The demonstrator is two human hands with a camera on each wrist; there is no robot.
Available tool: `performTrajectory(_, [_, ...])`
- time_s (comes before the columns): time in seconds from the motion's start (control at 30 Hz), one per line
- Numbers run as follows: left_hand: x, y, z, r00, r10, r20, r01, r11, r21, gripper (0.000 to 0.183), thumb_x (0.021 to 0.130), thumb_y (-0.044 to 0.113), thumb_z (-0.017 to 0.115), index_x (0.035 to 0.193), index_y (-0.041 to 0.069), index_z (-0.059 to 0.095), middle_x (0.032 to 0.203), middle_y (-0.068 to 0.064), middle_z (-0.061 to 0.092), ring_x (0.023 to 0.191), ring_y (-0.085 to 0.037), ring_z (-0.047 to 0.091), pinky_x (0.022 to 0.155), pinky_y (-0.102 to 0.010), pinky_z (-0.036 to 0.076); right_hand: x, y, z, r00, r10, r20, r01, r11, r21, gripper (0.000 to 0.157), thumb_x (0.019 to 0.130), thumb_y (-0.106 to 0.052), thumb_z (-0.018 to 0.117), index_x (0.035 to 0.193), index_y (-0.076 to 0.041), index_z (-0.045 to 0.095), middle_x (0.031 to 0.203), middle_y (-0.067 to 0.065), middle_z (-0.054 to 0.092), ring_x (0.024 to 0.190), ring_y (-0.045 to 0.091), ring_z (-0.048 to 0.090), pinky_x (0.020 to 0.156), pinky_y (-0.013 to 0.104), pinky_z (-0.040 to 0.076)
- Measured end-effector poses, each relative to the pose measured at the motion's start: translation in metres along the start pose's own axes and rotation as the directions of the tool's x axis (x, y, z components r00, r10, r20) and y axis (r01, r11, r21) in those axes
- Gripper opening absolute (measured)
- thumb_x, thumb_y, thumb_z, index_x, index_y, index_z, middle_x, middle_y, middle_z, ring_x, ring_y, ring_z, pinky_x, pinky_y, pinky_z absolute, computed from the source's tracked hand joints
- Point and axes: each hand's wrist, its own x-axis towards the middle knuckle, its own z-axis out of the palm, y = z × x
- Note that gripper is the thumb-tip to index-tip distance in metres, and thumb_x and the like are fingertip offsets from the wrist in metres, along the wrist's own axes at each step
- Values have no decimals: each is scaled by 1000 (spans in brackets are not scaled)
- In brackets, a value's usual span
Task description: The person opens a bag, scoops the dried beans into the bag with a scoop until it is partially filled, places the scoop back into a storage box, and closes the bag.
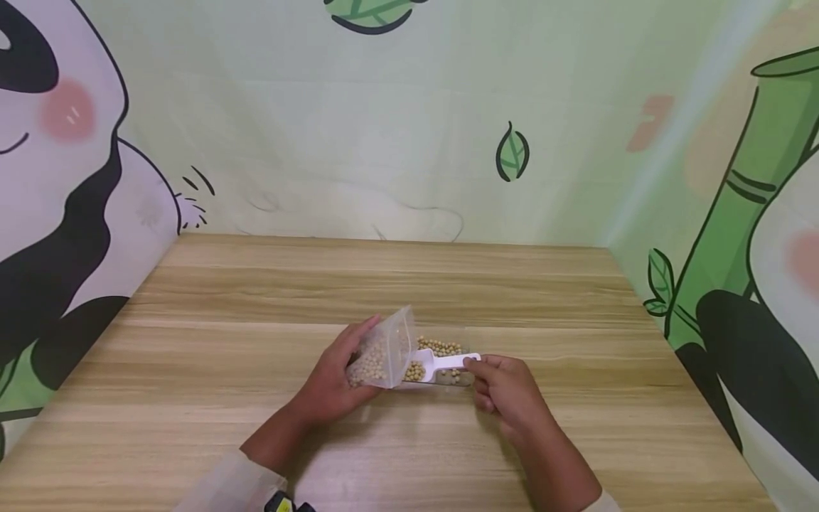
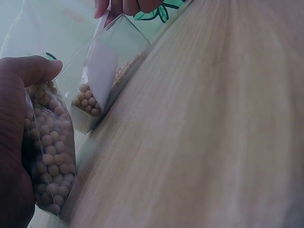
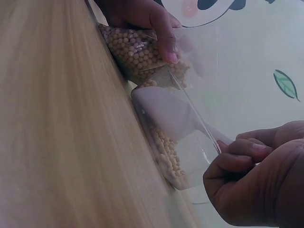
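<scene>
My left hand (image 1: 333, 377) grips a clear zip bag (image 1: 377, 355) filled with soybeans, its mouth tilted toward the right. In the left wrist view the thumb presses the top of the bag's bulging side. My right hand (image 1: 508, 391) pinches the handle of a white scoop (image 1: 430, 364). The scoop's bowl dips inside a clear rectangular box (image 2: 135, 35), beside the bag's mouth. Soybeans (image 1: 438, 347) lie along the bottom of the box, and a small heap (image 2: 86, 99) sits by the scoop at the end near the bag.
Bag and box rest on a wood-grain table (image 1: 288, 284). Behind it stands a pale green wall covering (image 1: 416, 142) with pandas, leaves and bamboo printed on it. A dark object with yellow (image 1: 281, 502) shows at the left sleeve.
</scene>
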Motion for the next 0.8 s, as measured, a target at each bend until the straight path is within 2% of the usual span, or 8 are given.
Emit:
performTrajectory(0.33, [1, 1, -1, 1000, -3, 1, 3, 1000, -4, 98, 83, 6, 91, 166, 4, 41, 146, -17, 61, 125, -18, 58, 106, -30, 52, 2, 2, -6, 992, 46, 120, -60, 991, 115, 25, 109, -7, 57, 86, -5, 67, 55, -10, 30, 46, 2, 30, 50, 19, 25])
performTrajectory(0.53, [1, 1, 0, 1000, 2, 1, -2, 1000, -7, 97, 83, 5, 91, 166, 3, 40, 146, -18, 61, 124, -19, 59, 105, -30, 53, 4, 3, -8, 990, 53, 127, -77, 979, 186, 34, 110, -6, 53, 78, -11, 62, 53, -12, 29, 46, 2, 29, 50, 19, 24])
performTrajectory(0.8, [0, 2, -1, 1000, -3, 4, 3, 1000, 2, 97, 83, 5, 91, 166, 3, 40, 149, -18, 60, 127, -21, 59, 106, -34, 55, 5, 1, -12, 985, 51, 164, -89, 969, 232, 33, 114, -10, 45, 88, -8, 64, 54, -13, 28, 46, 3, 30, 53, 19, 24])
